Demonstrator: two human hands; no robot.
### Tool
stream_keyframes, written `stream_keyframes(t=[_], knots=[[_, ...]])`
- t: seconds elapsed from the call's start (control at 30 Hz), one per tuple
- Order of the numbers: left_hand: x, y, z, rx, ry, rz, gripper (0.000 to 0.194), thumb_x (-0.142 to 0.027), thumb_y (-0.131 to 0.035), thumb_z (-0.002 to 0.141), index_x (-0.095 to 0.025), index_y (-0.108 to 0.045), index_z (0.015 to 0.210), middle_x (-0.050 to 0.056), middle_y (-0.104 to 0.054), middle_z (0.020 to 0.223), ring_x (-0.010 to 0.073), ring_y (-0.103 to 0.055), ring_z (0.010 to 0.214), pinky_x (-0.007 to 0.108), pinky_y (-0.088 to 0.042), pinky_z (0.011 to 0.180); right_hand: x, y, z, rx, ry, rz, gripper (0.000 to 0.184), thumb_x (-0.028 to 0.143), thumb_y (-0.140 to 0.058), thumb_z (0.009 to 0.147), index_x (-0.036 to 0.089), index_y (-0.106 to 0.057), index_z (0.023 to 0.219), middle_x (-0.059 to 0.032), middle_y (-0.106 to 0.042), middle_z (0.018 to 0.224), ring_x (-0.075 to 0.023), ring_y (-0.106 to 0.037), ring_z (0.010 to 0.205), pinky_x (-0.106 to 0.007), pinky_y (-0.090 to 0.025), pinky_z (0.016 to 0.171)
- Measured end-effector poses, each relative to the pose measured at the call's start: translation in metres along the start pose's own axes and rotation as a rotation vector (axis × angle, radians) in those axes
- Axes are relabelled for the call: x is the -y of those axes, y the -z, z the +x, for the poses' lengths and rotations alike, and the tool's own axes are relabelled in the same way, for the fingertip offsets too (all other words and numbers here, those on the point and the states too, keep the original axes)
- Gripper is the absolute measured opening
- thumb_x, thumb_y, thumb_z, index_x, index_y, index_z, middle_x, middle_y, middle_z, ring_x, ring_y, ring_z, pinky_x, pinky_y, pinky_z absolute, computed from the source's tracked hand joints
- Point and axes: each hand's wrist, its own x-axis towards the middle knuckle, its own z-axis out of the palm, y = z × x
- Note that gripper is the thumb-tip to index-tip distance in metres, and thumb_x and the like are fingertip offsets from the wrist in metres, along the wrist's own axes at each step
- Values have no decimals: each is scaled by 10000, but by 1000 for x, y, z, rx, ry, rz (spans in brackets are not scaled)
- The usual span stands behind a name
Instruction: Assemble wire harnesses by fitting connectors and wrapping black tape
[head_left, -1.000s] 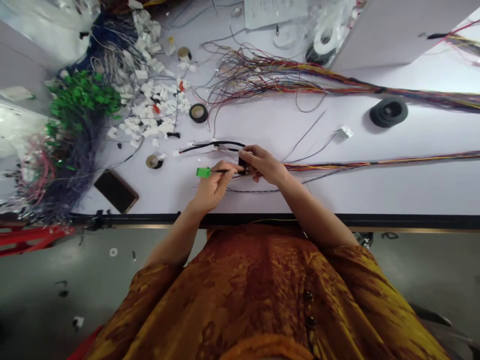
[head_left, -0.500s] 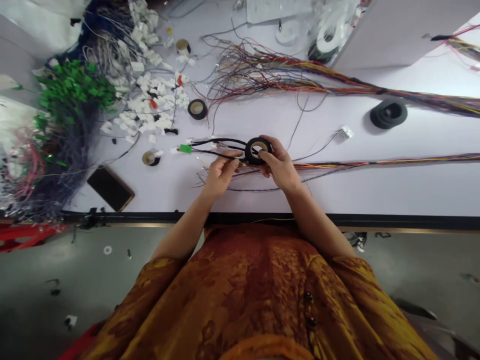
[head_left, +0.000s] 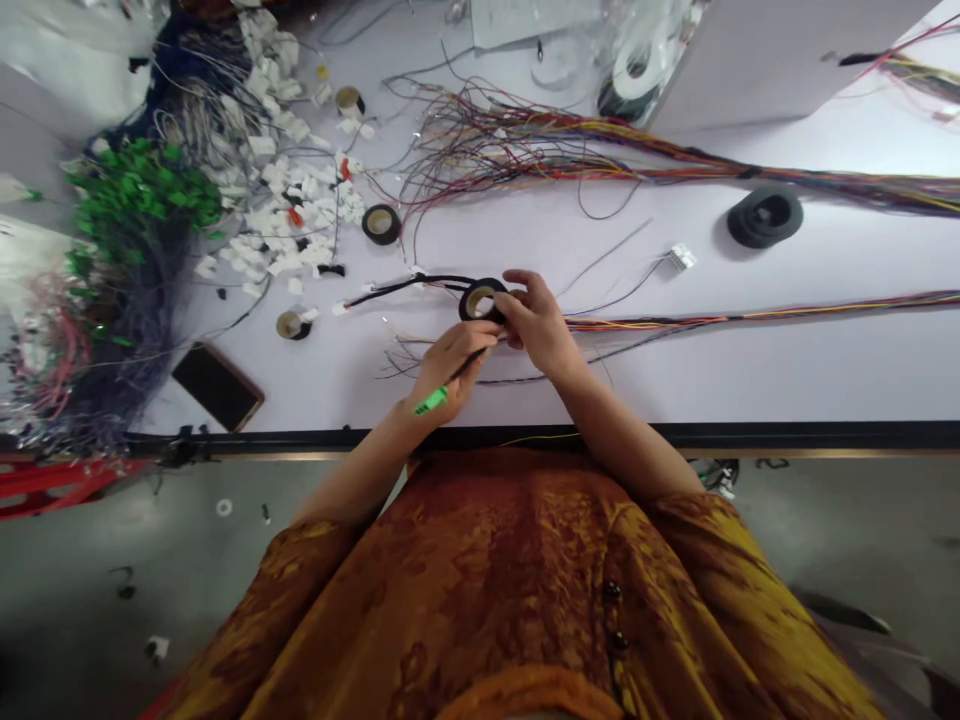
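My right hand grips a roll of black tape by its right side, beside the wire harness. Close against it, my left hand is closed on the harness's wires where they fan out. A black-wrapped branch with a green connector lies across the back of my left hand. Another black-wrapped branch ends in a white connector to the left. Loose wire ends stick out left of my left hand. My fingers hide the spot where the tape meets the wires.
A second wire bundle runs along the back. More tape rolls lie to the left, near white connectors and green connectors. A phone lies front left. A black cylindrical piece stands at right.
The green-connector branch has swung from pointing left to lying over my left hand. The tape roll and my right hand have shifted a little left, and the whole view has moved slightly.
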Motion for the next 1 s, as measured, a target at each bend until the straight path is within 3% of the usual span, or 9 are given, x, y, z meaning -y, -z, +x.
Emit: stream_keyframes(t=[0.07, 0.13, 0.2, 0.33, 0.5, 0.57, 0.67, 0.87, 1.0], knots=[[10, -3, 3, -181, 60, -73, 240, -459, -602, 938, -232, -681, 937, 85, -724, 1112, 205, -699, 1031, 376, -584, 903, -5, 7, 1, 14, -36, 38, 379, 369, -579, 894, 274, -462, 1242, 20, -486, 783, -82, -394, 523, -205, -347, 433], [22, -5, 10, -350, 214, -224, 259, -488, -600, 934, -232, -631, 955, 63, -736, 1042, 155, -727, 805, 271, -593, 660, -18, 17, -15, -16, 107, -98, 417, 330, -542, 909, 299, -445, 1313, -20, -541, 882, -124, -498, 625, -246, -440, 501], [29, -7, 17, -395, 369, -361, 284, -516, -597, 928, -236, -588, 971, 31, -745, 942, 100, -671, 572, 202, -512, 481, -33, 26, -38, -3, 316, -352, 434, 284, -546, 897, 303, -479, 1326, -70, -574, 1033, -187, -584, 823, -320, -529, 644], [14, -9, 18, -271, 336, -315, 305, -537, -571, 938, -237, -601, 977, 34, -744, 940, 139, -722, 727, 258, -595, 658, -33, 26, -55, 5, 438, -502, 280, 294, -587, 889, 259, -567, 1166, -97, -571, 1166, -175, -587, 856, -341, -545, 726], [-1, -9, 2, 38, 41, -4, 274, -499, -656, 893, -231, -671, 950, 86, -733, 1054, 234, -681, 1084, 418, -541, 997, -3, 17, -7, 1, 17, -25, 399, 372, -652, 854, 237, -479, 1188, 13, -554, 788, -74, -446, 519, -210, -343, 426], [8, -8, -1, -80, 95, -91, 264, -491, -612, 926, -233, -648, 969, 75, -736, 1029, 215, -697, 1043, 408, -563, 964, -1, 24, 7, 9, -87, 82, 361, 335, -638, 838, 231, -489, 1149, 64, -470, 647, -64, -379, 455, -199, -279, 392], [29, -7, 0, -289, 242, -345, 272, -497, -551, 962, -232, -603, 995, 47, -737, 985, 165, -726, 925, 327, -604, 838, -10, 43, 9, -62, -61, 103, 370, 300, -612, 826, 246, -510, 1178, 84, -440, 600, -67, -375, 445, -194, -300, 391], [45, -18, 22, 6, 213, -326, 393, -460, -750, 830, -233, -668, 1139, 82, -701, 1180, 136, -712, 869, 224, -567, 686, -24, 63, -4, -111, -13, 17, 358, 304, -603, 827, 267, -482, 1162, 9, -607, 878, -68, -470, 493, -220, -393, 416], [38, -28, 39, -86, 253, -215, 324, -494, -647, 901, -180, -711, 951, 68, -748, 922, 72, -628, 529, 191, -441, 438, -29, 57, -23, -141, 196, -206, 435, 302, -544, 890, 292, -422, 1308, -29, -616, 946, -126, -565, 619, -274, -497, 529]])
